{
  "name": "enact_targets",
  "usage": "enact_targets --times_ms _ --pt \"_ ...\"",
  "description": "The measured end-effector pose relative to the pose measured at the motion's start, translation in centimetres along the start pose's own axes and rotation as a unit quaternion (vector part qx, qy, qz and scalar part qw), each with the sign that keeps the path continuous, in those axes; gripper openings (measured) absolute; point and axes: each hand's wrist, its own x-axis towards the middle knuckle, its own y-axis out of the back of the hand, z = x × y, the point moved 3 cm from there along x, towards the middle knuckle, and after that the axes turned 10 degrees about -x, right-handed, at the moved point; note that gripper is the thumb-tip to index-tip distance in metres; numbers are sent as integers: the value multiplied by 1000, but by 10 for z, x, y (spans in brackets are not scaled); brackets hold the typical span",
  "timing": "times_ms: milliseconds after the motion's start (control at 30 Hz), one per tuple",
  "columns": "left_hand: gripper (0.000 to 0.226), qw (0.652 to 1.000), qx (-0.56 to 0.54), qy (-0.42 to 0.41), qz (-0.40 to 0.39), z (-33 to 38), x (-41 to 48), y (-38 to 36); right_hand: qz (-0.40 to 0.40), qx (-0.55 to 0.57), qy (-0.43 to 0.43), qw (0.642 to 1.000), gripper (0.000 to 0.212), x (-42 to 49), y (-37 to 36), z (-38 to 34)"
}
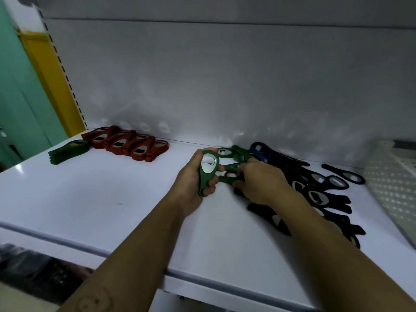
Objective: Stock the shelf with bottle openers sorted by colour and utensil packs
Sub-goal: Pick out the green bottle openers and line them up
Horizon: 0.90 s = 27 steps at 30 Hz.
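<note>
White shelf (112,199), top surface, seen from the head view.

Left hand (195,183): fingers (212,183) wrapped around a small stack of green bottle openers (208,174), held on edge just above the shelf, metal ring facing the camera.

Right hand (258,183): palm down, resting over loose green openers (234,154) at mid-shelf; its fingers (236,184) curl down onto one of them, though whether they pinch it cannot be told.

Far left, near the rear panel: a neat stack of green openers (67,152), lying flat. Just beside it, to the right: a row of red openers (126,143), overlapping one another.

Right of the hands: a blue opener (261,150) at the back, then a loose heap of black openers (319,199) spreading toward the front edge; one black opener (344,175) lies apart.

Far right edge: a white perforated panel (391,188), tilted.
</note>
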Motion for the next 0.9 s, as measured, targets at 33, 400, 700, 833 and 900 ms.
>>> enact_targets --times_ms 33,400,700,833,900 --pt "40 1000 -7 3 3 -1 1 1 5 6 3 1000 25 -1 2 0" --pt "45 992 -90 69 56 2 1 8 293 209 88 929 14 -16 35 5" --pt "33 977 -114 178 -9 -4 -6 4 211 197 185 939 23 -11 14 -24" --pt "26 982 -116 146 34 -5 -3 8 235 161 39 958 26 -2 14 11" --pt "30 984 -115 131 41 -4 -1 9 203 94 11 975 25 1 11 21"
